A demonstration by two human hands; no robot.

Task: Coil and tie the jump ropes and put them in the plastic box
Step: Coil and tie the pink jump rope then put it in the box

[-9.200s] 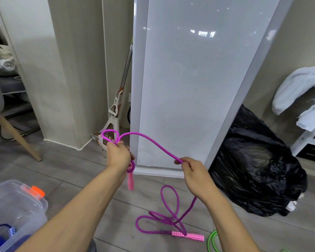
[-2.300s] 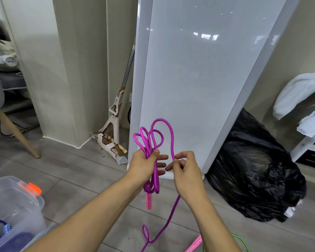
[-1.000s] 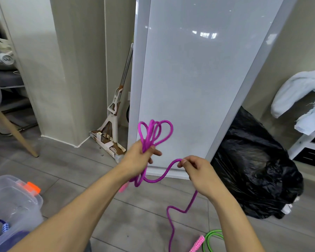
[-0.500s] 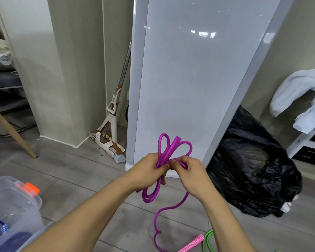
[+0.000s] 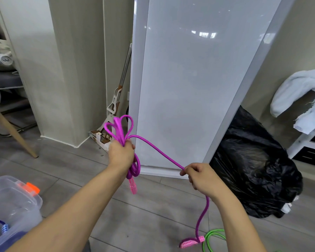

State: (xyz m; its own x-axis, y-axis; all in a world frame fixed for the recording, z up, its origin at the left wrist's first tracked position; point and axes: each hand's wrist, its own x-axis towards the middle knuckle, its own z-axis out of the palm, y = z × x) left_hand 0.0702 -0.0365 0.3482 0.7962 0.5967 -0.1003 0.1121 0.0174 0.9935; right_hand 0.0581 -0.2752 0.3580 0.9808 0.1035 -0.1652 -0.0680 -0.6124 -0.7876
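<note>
Mid-coil: my left hand (image 5: pixel 121 155) clenches the purple jump rope (image 5: pixel 157 152) loops; my right hand (image 5: pixel 202 179) pinches its free strand, tail on the floor (image 5: pixel 153 218). Next, probably: gather the remainder, then tie.

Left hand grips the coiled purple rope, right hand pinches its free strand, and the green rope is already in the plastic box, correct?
Not quite: the head view shows the green rope lying on the floor, not in the plastic box. The left hand grips the coiled purple rope, and the right hand pinches its free strand.
</note>
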